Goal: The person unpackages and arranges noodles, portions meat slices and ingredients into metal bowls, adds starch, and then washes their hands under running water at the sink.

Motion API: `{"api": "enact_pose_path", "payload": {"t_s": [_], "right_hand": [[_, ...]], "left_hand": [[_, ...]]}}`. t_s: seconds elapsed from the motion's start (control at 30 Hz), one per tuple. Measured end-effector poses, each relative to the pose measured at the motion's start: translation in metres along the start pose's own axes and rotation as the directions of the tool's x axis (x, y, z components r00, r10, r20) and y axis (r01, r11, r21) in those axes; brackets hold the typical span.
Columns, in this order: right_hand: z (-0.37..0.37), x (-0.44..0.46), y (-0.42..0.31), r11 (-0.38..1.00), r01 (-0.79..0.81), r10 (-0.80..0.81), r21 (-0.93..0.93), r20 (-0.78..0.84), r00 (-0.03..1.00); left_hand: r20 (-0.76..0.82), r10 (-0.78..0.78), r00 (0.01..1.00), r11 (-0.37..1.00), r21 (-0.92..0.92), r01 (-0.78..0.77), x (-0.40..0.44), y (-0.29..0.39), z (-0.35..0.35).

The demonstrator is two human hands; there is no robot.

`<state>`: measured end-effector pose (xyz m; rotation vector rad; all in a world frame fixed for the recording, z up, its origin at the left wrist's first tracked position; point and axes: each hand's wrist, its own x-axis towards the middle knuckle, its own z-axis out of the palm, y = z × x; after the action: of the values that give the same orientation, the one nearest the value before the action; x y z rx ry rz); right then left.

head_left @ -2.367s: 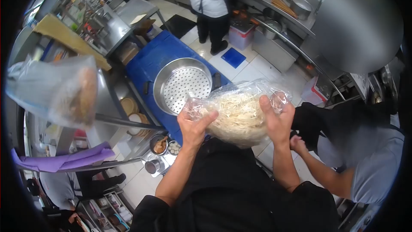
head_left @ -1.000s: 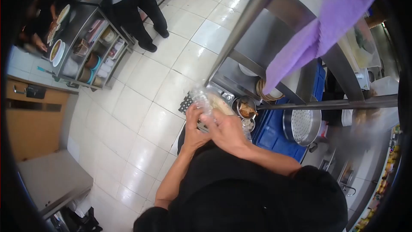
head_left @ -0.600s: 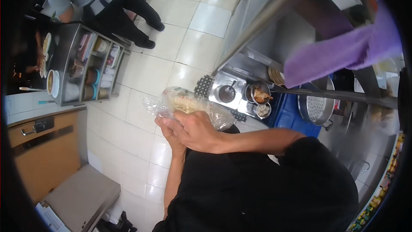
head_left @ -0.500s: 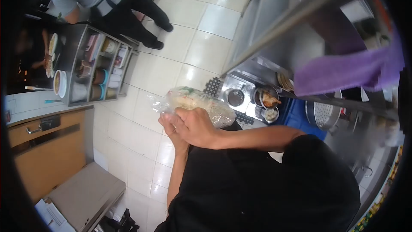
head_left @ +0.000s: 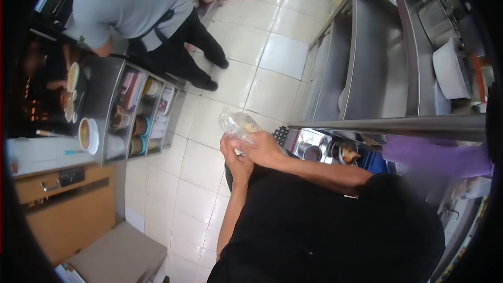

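A clear plastic bag (head_left: 234, 121) with pale contents is held out in front of my body, over the tiled floor. My right hand (head_left: 264, 149) is closed on the bag from the right side. Just beside it, my left hand (head_left: 237, 163) is closed on the bag's near part, its fingers touching those of the right. The crinkled, see-through end of the bag sticks out past my fingers. Most of the bag's body is hidden behind my hands, and I cannot make out what is inside.
A co-worker (head_left: 131, 10) stands at the counter, upper left. Below is a steel shelf unit (head_left: 123, 65) with containers; a bowl (head_left: 88, 135) sits on top. At right are a steel rack (head_left: 387, 126), food pans (head_left: 314, 152) and a purple cloth (head_left: 435, 152). A brown box (head_left: 112, 251) stands lower left.
The view has shifted, showing more of the rack. The bag has turned, so less of its printed side shows. Both hands still hold it, now closer to my body.
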<state>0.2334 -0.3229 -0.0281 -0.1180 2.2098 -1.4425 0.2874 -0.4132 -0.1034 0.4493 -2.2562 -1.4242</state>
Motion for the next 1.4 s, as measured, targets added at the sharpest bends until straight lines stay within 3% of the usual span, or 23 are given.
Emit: {"api": "enact_pose_path", "payload": {"t_s": [0.1,0.17,0.2,0.23,0.3,0.43,0.5,0.53,0.57,0.6,0.63,0.73,0.8,0.97,1.03,1.13,1.23,1.37,1.4], "right_hand": [[-0.018,0.031,-0.008,0.995,-0.007,-0.002,-0.104,-0.081,0.997],[-0.032,0.042,-0.013,0.969,-0.215,0.226,0.117,-0.084,0.970],[-0.036,0.051,-0.011,0.952,-0.277,0.289,0.127,-0.086,0.954],[-0.038,0.060,-0.005,0.952,-0.276,0.289,0.130,-0.100,0.952],[-0.043,0.078,-0.003,0.887,-0.244,0.318,0.392,-0.136,0.938],[-0.079,0.104,-0.013,0.850,-0.225,0.356,0.476,-0.206,0.911],[-0.086,0.127,0.017,0.941,-0.030,0.168,0.338,-0.388,0.906],[-0.094,0.137,0.012,0.943,-0.003,0.147,0.331,-0.409,0.901],[-0.101,0.144,0.005,0.986,-0.083,0.140,0.145,-0.449,0.882],[-0.110,0.154,-0.002,0.985,-0.169,0.126,-0.044,-0.491,0.862],[-0.121,0.165,-0.007,0.988,-0.148,0.106,-0.043,-0.509,0.854],[-0.143,0.199,-0.012,0.993,-0.118,0.108,0.021,-0.585,0.804],[-0.153,0.229,-0.001,0.998,-0.044,0.007,-0.046,-0.608,0.794],[-0.185,0.281,0.017,0.982,-0.044,-0.079,-0.185,-0.607,0.791],[-0.202,0.299,0.020,0.968,-0.054,-0.110,-0.244,-0.608,0.786],[-0.232,0.331,0.019,0.973,-0.102,-0.060,-0.207,-0.654,0.755],[-0.264,0.357,0.020,0.973,-0.071,-0.096,-0.220,-0.665,0.741],[-0.320,0.401,0.006,0.917,-0.271,-0.013,-0.294,-0.700,0.714],[-0.331,0.411,0.004,0.889,-0.332,0.005,-0.316,-0.717,0.697]], "left_hand": [[0.112,0.086,0.990,0.996,-0.014,-0.084,0.043,-0.009,0.018],[0.196,0.100,0.976,0.994,0.011,-0.104,0.059,-0.006,0.029],[0.234,0.117,0.965,0.993,-0.054,-0.108,0.072,0.001,0.035],[0.270,0.142,0.952,0.987,-0.117,-0.114,0.086,0.006,0.039],[0.323,0.180,0.929,0.977,-0.166,-0.131,0.109,0.012,0.047],[0.359,0.196,0.913,0.977,-0.149,-0.151,0.151,0.017,0.078],[0.423,0.161,0.892,0.985,-0.019,-0.169,0.172,0.022,0.097],[0.445,0.161,0.881,0.983,0.004,-0.181,0.184,0.023,0.108],[0.442,0.189,0.877,0.979,-0.010,-0.205,0.195,0.025,0.117],[0.512,0.099,0.853,0.987,0.062,-0.151,0.207,0.030,0.126],[0.573,0.004,0.820,0.984,0.142,-0.105,0.220,0.035,0.137],[0.558,0.003,0.830,0.966,0.213,-0.147,0.256,0.045,0.170],[0.555,0.006,0.832,0.966,0.210,-0.148,0.279,0.047,0.191],[0.598,-0.013,0.801,0.971,0.200,-0.133,0.323,0.047,0.235],[0.730,-0.176,0.661,0.952,0.297,-0.074,0.345,0.054,0.256],[0.785,-0.183,0.592,0.941,0.314,-0.125,0.372,0.056,0.290],[0.839,-0.119,0.530,0.941,0.266,-0.211,0.403,0.057,0.334],[0.898,-0.088,0.430,0.941,0.217,-0.259,0.449,0.082,0.395],[0.917,-0.036,0.398,0.926,0.180,-0.331,0.457,0.084,0.410]]}}
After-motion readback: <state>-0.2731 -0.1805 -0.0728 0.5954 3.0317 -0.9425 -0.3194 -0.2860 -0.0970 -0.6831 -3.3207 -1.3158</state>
